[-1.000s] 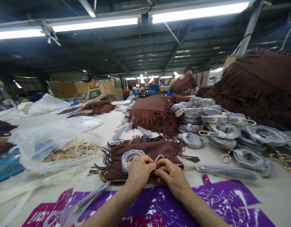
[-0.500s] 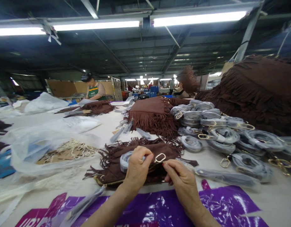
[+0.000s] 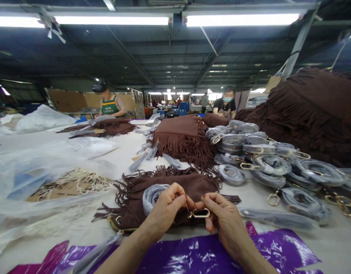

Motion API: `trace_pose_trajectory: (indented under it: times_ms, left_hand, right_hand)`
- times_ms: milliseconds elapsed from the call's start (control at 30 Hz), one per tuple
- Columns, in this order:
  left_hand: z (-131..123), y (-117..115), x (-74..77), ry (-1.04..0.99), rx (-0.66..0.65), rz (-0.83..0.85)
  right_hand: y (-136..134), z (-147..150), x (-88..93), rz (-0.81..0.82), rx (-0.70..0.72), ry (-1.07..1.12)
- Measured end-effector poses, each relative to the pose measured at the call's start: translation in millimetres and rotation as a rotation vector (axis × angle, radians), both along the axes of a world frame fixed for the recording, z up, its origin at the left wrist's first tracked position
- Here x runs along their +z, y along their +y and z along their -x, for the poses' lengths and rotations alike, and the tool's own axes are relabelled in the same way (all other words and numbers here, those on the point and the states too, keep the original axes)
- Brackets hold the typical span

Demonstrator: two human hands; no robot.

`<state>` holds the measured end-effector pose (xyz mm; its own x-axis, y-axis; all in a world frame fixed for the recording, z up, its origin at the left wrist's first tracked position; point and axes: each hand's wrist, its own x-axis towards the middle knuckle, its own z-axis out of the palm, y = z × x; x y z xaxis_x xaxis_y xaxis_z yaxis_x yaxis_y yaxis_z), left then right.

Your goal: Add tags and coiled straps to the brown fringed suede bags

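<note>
A brown fringed bag (image 3: pixel 175 182) lies in front of me, its gold zipper along the near edge. On it sits a coiled strap in clear plastic wrap (image 3: pixel 150 198), partly behind my left hand (image 3: pixel 169 203). That hand is closed, and a thin cord (image 3: pixel 187 204) runs from its fingertips down toward a gold clasp (image 3: pixel 201 213). My right hand (image 3: pixel 222 213) has thumb and forefinger pinched together just above the clasp, its lower fingers curled by the clasp's right end. What the right fingertips hold is too small to make out.
Wrapped strap coils (image 3: pixel 271 163) are heaped at right, before a tall pile of fringed bags (image 3: pixel 309 110). Purple plastic (image 3: pixel 192 255) lies under my forearms. Tags with cords (image 3: pixel 75 182) sit in clear plastic at left. Two co-workers (image 3: pixel 111 106) stand across the table.
The gold clasp has dropped and now lies level between my hands. My fingertips have come closer together. The co-worker at back right has lowered a brown fringed piece to the table.
</note>
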<state>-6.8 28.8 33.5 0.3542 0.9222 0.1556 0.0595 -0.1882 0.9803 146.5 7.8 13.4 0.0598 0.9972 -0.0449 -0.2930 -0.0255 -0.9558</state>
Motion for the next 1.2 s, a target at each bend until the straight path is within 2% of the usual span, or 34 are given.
trace_pose_trajectory:
  times_ms: [167,300,467,800,1000,1200]
  left_hand:
    - [-5.1,-1.8,-7.4,0.131,0.052,-0.104]
    - [-6.4,-6.0,-15.1,0.263,0.086,-0.194]
    - [-7.9,-10.7,-18.9,0.420,0.102,-0.245]
    - [-8.8,-13.0,-15.4,0.423,0.064,-0.222]
    - [-15.7,-11.8,-16.5,0.548,0.170,-0.223]
    - [-18.3,-12.7,-18.7,0.549,0.217,-0.215]
  right_hand:
    - [0.1,-8.9,2.2,0.063,0.078,-0.141]
    - [-1.6,-9.3,1.0,0.018,0.026,-0.226]
    - [-3.7,-4.4,-1.3,-0.030,0.085,-0.388]
    - [-4.5,-4.7,-4.1,-0.090,0.168,-0.586]
    - [-3.9,-1.8,-4.2,-0.038,0.117,-0.495]
    - [-0.9,-5.2,-5.9,0.050,0.114,-0.126]
